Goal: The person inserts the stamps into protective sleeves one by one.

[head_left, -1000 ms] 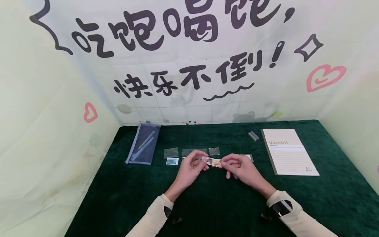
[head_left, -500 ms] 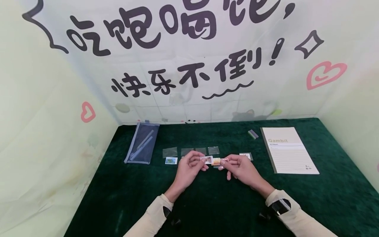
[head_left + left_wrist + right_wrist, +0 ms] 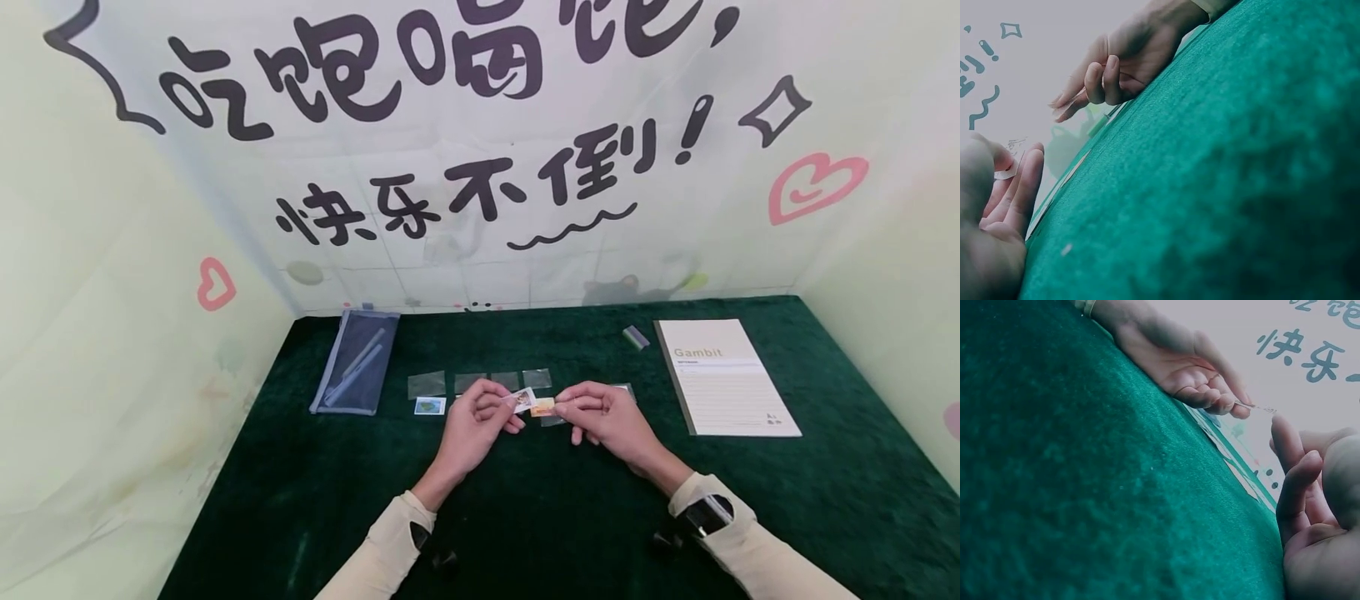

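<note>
My left hand [image 3: 472, 423] pinches a small white-bordered picture stamp [image 3: 522, 400] between thumb and fingertips, its free end pointing right. Facing it, my right hand [image 3: 609, 418] pinches a small orange-yellow stamp [image 3: 542, 407] by its right end. The two stamps are close together; whether they touch I cannot tell. Under the right fingertips a clear sleeve [image 3: 553, 421] shows on the cloth. In the left wrist view a pale thin edge [image 3: 1063, 111] sticks out from the right fingertips. The right wrist view shows the left stamp [image 3: 1263, 409] nearly edge-on.
A blue-green stamp [image 3: 430, 406] lies left of the hands. Behind are several clear sleeves [image 3: 426, 385]. A blue mesh pouch [image 3: 356, 358] with pens is at left, a notebook [image 3: 727, 379] at right, and a small striped block [image 3: 636, 337] near it.
The left hand's stamp has tilted, its right end rising. My right hand has risen slightly and now covers more of the stamp behind it. The head view has shifted slightly.
</note>
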`<state>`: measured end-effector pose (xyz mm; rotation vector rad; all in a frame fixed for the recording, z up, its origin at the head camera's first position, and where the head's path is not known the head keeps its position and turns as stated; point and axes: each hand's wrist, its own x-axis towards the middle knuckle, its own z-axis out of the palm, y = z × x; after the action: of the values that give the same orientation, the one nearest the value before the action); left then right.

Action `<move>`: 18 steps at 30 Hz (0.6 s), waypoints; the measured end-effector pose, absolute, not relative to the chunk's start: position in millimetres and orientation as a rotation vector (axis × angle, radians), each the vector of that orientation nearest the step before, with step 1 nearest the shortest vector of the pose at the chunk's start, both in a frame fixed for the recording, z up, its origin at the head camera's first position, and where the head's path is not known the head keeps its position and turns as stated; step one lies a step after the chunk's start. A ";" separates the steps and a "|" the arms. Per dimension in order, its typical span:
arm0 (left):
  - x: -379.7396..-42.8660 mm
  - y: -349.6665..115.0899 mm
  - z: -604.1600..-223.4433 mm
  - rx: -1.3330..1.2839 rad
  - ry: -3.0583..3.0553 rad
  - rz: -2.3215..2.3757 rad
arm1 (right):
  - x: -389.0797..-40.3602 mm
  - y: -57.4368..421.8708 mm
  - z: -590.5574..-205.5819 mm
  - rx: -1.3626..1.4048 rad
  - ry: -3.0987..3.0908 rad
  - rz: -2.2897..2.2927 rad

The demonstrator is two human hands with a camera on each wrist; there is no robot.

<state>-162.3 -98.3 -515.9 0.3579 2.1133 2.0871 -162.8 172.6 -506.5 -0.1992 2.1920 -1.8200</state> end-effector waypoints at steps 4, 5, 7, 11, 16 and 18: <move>-163.4 -98.6 -517.5 0.367 2.114 2.075 | -162.2 172.9 -505.5 -0.191 2.196 -1.838; -163.7 -98.3 -517.7 0.370 2.118 2.070 | -161.9 173.2 -505.3 -0.180 2.199 -1.843; -164.0 -98.1 -517.9 0.376 2.128 2.061 | -161.5 173.8 -505.2 -0.153 2.199 -1.858; -163.7 -98.3 -517.9 0.382 2.149 2.041 | -161.3 173.9 -504.9 -0.120 2.204 -1.867; -163.0 -98.4 -517.9 0.399 2.155 2.026 | -161.4 174.0 -506.2 -0.147 2.225 -1.856; -162.7 -98.5 -517.8 0.409 2.152 2.024 | -161.8 174.0 -507.3 -0.165 2.232 -1.871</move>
<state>-162.7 -98.5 -517.8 0.4094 2.1517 2.0244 -161.8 174.0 -507.3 -0.1651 2.2318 -1.8706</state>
